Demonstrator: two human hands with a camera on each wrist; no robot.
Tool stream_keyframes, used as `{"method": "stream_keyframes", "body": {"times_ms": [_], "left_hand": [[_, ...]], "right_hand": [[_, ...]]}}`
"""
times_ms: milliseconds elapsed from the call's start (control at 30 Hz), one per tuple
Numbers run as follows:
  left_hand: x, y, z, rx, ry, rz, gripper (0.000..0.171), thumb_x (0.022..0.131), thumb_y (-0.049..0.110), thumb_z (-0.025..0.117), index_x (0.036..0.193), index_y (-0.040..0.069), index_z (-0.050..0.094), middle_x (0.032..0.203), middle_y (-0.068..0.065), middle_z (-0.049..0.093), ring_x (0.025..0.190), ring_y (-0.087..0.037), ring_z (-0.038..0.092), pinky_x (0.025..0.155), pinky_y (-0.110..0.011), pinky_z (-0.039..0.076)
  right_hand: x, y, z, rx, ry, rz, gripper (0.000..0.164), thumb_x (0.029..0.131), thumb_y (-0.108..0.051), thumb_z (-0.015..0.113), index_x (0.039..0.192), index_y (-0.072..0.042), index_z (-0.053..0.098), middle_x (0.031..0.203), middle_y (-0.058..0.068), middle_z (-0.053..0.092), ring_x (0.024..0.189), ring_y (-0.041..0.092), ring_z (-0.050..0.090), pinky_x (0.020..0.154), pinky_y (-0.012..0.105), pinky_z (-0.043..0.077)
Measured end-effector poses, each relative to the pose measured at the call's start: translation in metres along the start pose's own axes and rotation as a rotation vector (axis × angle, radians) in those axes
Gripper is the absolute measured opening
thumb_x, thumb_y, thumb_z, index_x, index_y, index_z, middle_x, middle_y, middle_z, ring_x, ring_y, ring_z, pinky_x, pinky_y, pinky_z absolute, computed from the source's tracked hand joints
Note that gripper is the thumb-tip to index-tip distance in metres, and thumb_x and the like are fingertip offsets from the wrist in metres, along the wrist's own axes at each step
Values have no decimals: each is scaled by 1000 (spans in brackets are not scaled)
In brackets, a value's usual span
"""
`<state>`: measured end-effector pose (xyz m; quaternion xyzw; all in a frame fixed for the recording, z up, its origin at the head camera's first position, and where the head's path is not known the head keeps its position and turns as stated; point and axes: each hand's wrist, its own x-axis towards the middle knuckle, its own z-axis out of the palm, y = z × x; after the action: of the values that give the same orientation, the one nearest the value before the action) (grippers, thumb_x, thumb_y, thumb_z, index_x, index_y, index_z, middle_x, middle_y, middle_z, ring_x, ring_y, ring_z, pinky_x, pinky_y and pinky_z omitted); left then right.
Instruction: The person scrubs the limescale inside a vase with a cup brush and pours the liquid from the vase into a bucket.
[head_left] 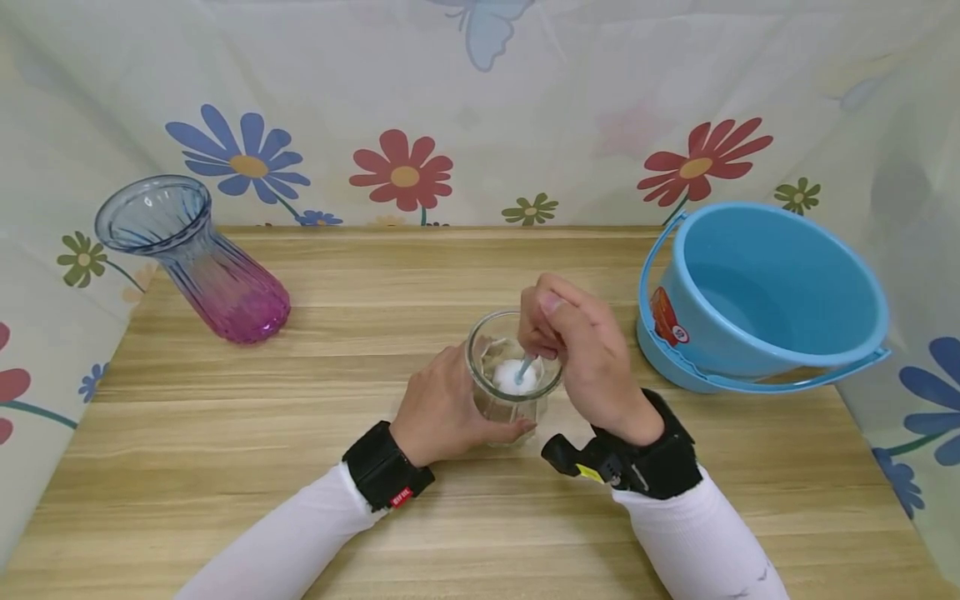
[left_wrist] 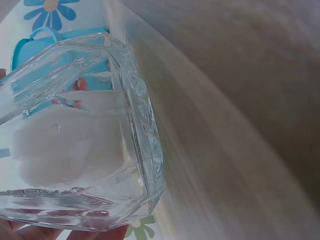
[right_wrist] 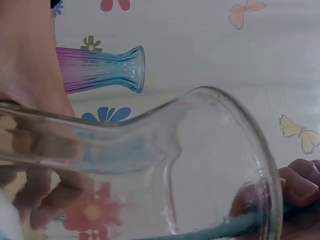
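My left hand (head_left: 438, 408) grips a clear glass vase (head_left: 497, 410) around its side, thumb at the near face. The vase stands upright near the middle of the table. Over its mouth, my right hand (head_left: 588, 354) pinches the thin light-blue handle (right_wrist: 225, 229) of a sponge brush. Its white head (head_left: 513, 377) is down inside the glass. In the left wrist view the same white head (left_wrist: 70, 145) shows through the thick faceted wall near the vase's base. The brush's upper end is hidden by my right fingers.
A ribbed blue-to-pink glass vase (head_left: 236, 287) stands at the back left of the wood-grain table (head_left: 360, 275). To the right is a light-blue bucket (head_left: 787, 292), its handle hanging down in front. A flowered cloth (head_left: 480, 108) rises behind and along both sides.
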<state>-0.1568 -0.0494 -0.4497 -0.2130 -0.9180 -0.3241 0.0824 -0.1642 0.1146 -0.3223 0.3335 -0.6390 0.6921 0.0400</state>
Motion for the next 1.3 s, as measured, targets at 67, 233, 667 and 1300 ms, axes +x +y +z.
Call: {"method": "stream_keyframes", "body": {"times_ms": [67,233,667,1300], "left_hand": [[0,0,0,1,5,0,105,56,82,67,137,20,41,101,7,61,86,-4,53,59,-28,52],[0,0,0,-3,16,5,100,57,82,67,132,20,45,99,9,60,83,-2,52,57,-25,50],[0,-1,1,10,22,12,102,57,83,67,134,20,43,97,9,60,81,-1,51,55,-24,49],[1,-2,1,-7,7,22,103,58,80,68,138,22,41,100,9,59,84,-2,50,59,-25,51]], "right_hand": [[0,-2,1,30,17,-31,31,97,0,22,67,-1,31,60,4,28,51,19,31,47,32,26],[-1,-10,3,77,54,-104,29,95,1,22,67,-2,31,60,3,28,52,18,31,47,33,26],[-3,-10,9,20,50,-139,28,92,1,25,65,-3,33,59,3,29,52,17,31,45,32,23],[-2,2,7,-205,-58,25,32,99,-6,29,70,-3,41,62,10,36,59,23,38,53,33,37]]}}
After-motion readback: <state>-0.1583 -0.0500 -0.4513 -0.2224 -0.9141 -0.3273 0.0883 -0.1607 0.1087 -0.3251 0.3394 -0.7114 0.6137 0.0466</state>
